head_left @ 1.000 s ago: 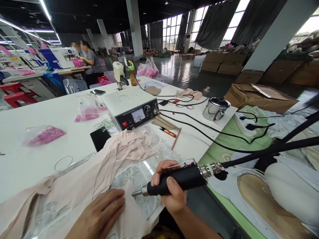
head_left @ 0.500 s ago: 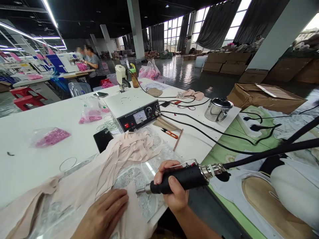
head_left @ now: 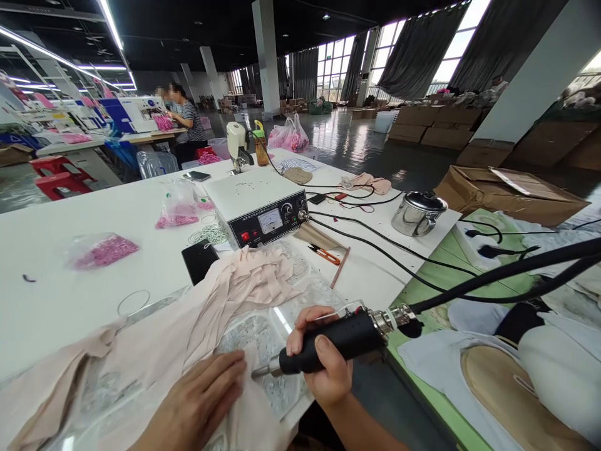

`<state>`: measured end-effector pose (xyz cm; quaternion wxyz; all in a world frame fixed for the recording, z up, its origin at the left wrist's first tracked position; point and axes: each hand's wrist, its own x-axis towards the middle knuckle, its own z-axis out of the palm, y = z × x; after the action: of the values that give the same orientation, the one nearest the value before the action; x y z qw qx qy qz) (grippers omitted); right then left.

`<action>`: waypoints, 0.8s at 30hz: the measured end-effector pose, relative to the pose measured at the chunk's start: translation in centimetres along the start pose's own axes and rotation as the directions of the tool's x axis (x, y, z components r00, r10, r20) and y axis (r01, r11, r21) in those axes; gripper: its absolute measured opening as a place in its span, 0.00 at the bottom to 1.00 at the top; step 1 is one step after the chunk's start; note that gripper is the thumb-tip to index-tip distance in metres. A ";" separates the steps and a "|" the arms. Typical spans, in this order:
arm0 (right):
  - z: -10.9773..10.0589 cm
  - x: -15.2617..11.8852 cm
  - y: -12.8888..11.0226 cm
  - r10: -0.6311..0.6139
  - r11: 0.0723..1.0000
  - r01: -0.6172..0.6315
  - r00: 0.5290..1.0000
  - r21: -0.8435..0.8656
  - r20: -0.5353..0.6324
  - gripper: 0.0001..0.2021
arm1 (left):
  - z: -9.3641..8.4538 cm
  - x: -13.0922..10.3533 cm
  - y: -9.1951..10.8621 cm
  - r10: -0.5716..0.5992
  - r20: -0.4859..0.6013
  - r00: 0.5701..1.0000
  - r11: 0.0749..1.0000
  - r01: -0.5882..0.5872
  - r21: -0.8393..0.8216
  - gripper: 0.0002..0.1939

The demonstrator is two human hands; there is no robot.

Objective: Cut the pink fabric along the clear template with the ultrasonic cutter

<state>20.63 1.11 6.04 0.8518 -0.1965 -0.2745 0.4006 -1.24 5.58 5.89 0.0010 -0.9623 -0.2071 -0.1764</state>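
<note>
My left hand [head_left: 200, 398] lies flat with its fingers stretched out, pressing on a piece of pale pink fabric [head_left: 241, 413]. My right hand [head_left: 323, 357] is wrapped round a corded black handpiece [head_left: 345, 338] with a narrow metal tip [head_left: 267, 368]. The tip points left and reaches the fabric just beside my left fingertips; whether it presses in, I cannot tell. Under the fabric is a clear, scuffed plastic sheet [head_left: 282, 310]. A layered pile of pale pink fabric strips [head_left: 239, 275] spreads beyond my left hand.
Behind the pile stands a control box [head_left: 267, 219] with a dial and red switch. Orange-handled thread snips [head_left: 326, 255], a lidded metal cup [head_left: 419, 213], a dark phone [head_left: 200, 260] and bags of pink pieces [head_left: 106, 250] share the white table. Thick cables [head_left: 507, 275] run right. A person [head_left: 188, 122] sits far left.
The handpiece tip has moved slightly left and down, onto the fabric near my left fingers. My view has turned a little left. My left hand stays on the fabric.
</note>
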 end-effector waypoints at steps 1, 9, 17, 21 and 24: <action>0.0 0.0 0.1 0.007 1.000 -0.007 1.000 0.002 0.006 0.08 | 0.0 -0.1 -0.1 0.014 0.010 1.000 1.000 -0.014 0.021 0.15; 0.1 -0.3 -0.2 0.054 0.999 -0.054 0.998 -0.007 0.039 0.08 | 0.1 -0.2 -0.5 0.100 0.059 0.993 0.987 -0.107 0.121 0.17; -0.1 -0.1 -1.2 0.031 0.996 -0.028 0.999 -0.084 0.039 0.09 | 0.5 -0.5 0.3 0.085 0.066 0.994 0.978 -0.096 0.184 0.21; -0.1 -0.2 -1.5 0.067 0.991 -0.061 0.996 -0.119 0.050 0.08 | 0.6 -0.9 0.5 0.096 0.106 0.990 0.962 -0.119 0.247 0.24; -0.4 -0.4 -1.7 0.092 0.987 -0.083 0.994 -0.135 0.057 0.09 | 0.7 -0.9 0.6 0.118 0.137 0.984 0.952 -0.151 0.266 0.24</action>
<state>21.66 -0.24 6.60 0.8094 -0.2518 -0.3182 0.4245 -1.52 4.74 5.03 0.1345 -0.9734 -0.1634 -0.0876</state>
